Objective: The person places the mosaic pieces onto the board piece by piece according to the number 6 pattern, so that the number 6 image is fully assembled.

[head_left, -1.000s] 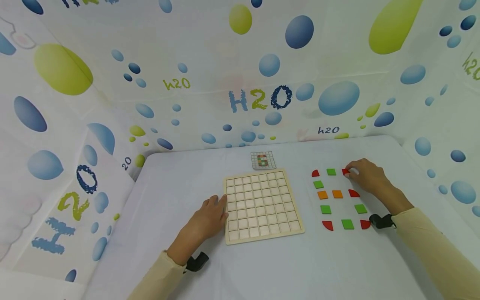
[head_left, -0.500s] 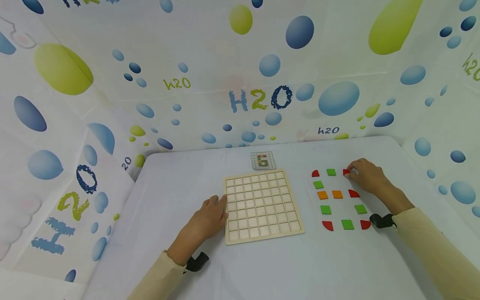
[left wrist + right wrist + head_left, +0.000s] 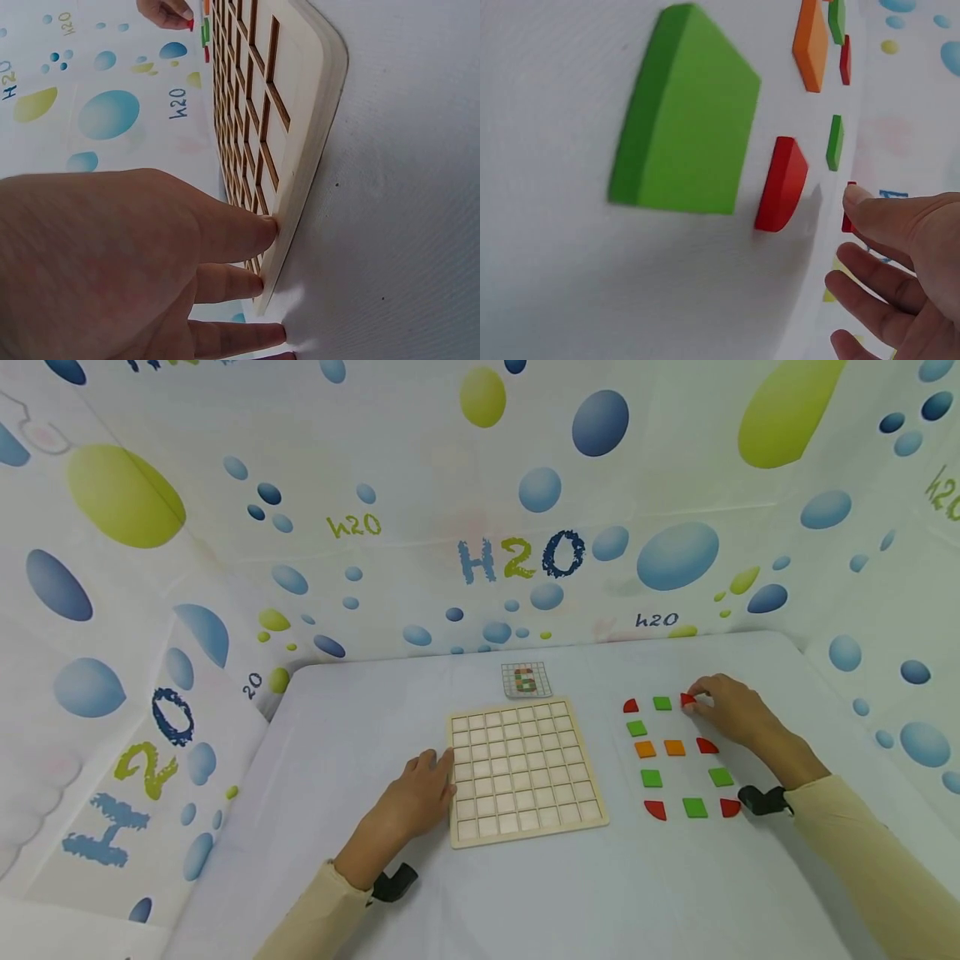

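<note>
My right hand [image 3: 731,712] pinches a red quarter-circle tile [image 3: 687,700] between thumb and fingertips at the far right of the white table. In the right wrist view the thumb lies over part of this red tile [image 3: 847,217], and the other fingers are spread below. A pale wooden grid board [image 3: 525,768] with bare square cells lies mid-table. My left hand [image 3: 420,793] rests at its left edge. In the left wrist view the thumb and a finger [image 3: 232,283] touch the board's rim, while other fingertips reach the tablecloth.
Between the board and my right hand lie loose flat tiles: green squares [image 3: 695,808], orange squares [image 3: 675,748] and red quarter-circles [image 3: 655,810]. A small gridded pattern card [image 3: 527,680] lies behind the board. A printed white curtain [image 3: 420,527] encloses the table's back and sides.
The red tile in my right hand has shifted slightly left and upward in the head view, its flat face now tilted. My left hand has stayed at the board.
</note>
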A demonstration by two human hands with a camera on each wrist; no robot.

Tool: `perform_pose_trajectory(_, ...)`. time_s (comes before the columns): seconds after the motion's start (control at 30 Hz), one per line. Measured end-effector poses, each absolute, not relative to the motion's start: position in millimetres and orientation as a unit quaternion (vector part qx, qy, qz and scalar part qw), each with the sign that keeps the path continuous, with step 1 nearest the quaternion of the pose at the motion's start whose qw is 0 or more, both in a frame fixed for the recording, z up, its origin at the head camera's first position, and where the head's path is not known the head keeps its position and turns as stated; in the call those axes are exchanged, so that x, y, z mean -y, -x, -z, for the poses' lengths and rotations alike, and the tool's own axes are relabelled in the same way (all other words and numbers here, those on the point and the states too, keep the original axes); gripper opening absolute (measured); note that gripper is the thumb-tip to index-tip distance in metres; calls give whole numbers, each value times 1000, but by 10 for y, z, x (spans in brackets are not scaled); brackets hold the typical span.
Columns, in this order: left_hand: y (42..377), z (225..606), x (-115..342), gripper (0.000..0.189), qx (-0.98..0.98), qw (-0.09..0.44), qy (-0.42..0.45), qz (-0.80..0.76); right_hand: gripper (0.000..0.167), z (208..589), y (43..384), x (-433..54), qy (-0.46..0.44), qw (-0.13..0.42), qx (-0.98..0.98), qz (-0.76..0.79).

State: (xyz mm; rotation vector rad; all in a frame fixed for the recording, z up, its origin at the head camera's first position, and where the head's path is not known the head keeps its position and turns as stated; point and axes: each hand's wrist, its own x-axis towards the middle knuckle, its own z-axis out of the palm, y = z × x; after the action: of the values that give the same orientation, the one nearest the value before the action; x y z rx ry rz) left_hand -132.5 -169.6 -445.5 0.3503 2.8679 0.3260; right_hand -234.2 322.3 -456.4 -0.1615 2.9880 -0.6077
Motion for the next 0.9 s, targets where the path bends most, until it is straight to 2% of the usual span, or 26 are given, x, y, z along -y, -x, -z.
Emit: perform_pose_trajectory(0.9, 1328, 4456, 1693, 57, -979, 122, -118, -113, 34, 4135, 2171, -2638, 121, 23, -967, 223)
